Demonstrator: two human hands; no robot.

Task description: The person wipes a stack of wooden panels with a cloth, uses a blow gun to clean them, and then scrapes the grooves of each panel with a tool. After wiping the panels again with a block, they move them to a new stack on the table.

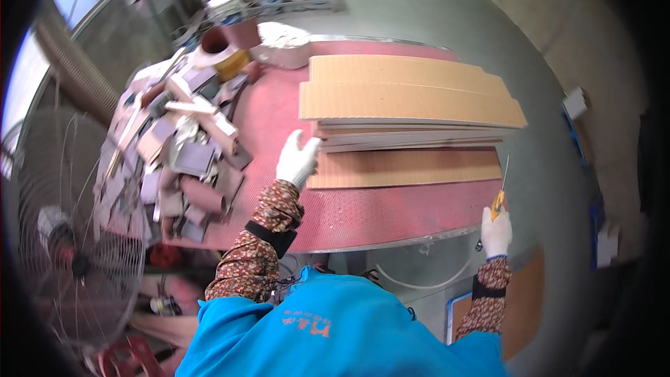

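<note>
- The left hand, in a white glove, is open with fingers apart, at the left end of the cardboard stack; whether it touches, I cannot tell.
- The right hand, also gloved, is closed around a yellow-handled tool, its thin blade directed upward.
- The stack lies on the red table, between both hands and farther from the body.
- Nearer lies a cardboard strip.
- At left is a mixed heap of pieces, then a large fan.

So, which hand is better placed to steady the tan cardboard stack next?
Likely left: the white-gloved left hand is beside the stack; the right hand holds a slim yellow-handled tool.
</note>
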